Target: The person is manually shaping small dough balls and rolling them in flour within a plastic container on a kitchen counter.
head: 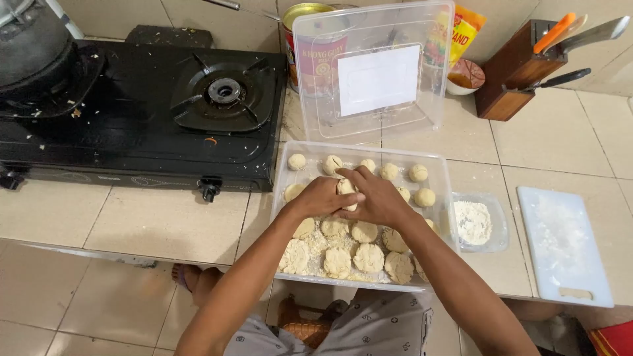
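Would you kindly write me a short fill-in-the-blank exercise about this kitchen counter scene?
1. Both hands, the left hand and the right hand, press one ball of ____ between them.
2. They work over a clear plastic ____ full of such pieces.
3. The white cutting board lies to the ____ of the small flour dish.

Missing words: dough; container; right

Left hand [321, 196] and right hand [376, 198] meeting over a clear plastic tub [440, 173] on the tiled bench [165, 224], fingers [349, 175] closed around one dough ball [347, 188]. More pale dough pieces [368, 257] in rows beneath. Tub's lid [376, 72] leaning upright behind. Small flour dish [476, 223] just beside the tub, white cutting board [564, 244] further right, black gas stove [151, 105] at left, knife block [517, 72] at the back.
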